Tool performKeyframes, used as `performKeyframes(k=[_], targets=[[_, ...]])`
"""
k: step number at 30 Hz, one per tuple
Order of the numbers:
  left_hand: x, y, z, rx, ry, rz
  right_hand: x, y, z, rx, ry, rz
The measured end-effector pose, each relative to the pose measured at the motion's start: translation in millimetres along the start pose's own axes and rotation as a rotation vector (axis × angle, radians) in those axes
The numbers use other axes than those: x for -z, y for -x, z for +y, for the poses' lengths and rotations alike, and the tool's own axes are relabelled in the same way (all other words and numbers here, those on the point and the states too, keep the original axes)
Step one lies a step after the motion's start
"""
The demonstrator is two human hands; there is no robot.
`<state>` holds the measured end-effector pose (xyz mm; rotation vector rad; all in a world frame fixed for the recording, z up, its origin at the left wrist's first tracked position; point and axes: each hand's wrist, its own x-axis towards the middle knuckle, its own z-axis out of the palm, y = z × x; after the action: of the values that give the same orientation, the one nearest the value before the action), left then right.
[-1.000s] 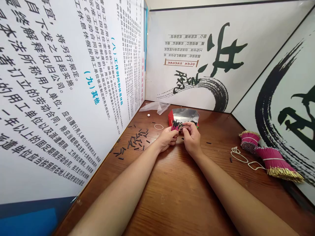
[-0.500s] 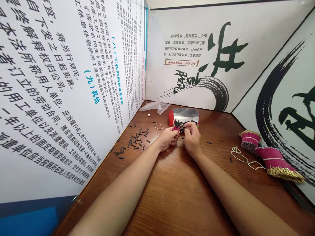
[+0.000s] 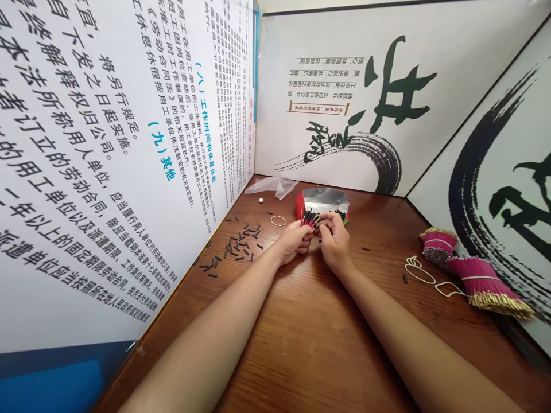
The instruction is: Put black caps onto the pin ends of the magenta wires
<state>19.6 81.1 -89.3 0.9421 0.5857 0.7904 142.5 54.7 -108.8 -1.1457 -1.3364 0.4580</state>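
My left hand is closed round a small bundle of pink sticks, some with black ends and some with gold tips. Close against its right side, my right hand has its thumb and forefinger pinched at the bundle's tips; what lies between them is too small to make out. Just behind both hands stands an open red box with a silvery inside, holding small black pieces. More loose black tubes are scattered on the table to the left.
Two banded bundles of pink sticks lie at the right, beside white loops. A clear plastic bag, a white bead and a rubber band lie at the back. Printed boards enclose the wooden table.
My right hand has shifted slightly to the left at the tips of the bundle. My left hand keeps its hold in nearly the same place.
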Motion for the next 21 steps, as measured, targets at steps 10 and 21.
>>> performKeyframes(k=[10, 21], targets=[[2.8, -1.7, 0.0, -0.015, 0.052, 0.006, -1.1, -1.3, 2.0, 0.008, 0.051, 0.017], [3.5, -2.8, -0.5, -0.011, 0.045, 0.009, -1.3, -0.2, -5.0, 0.007, 0.041, -0.024]])
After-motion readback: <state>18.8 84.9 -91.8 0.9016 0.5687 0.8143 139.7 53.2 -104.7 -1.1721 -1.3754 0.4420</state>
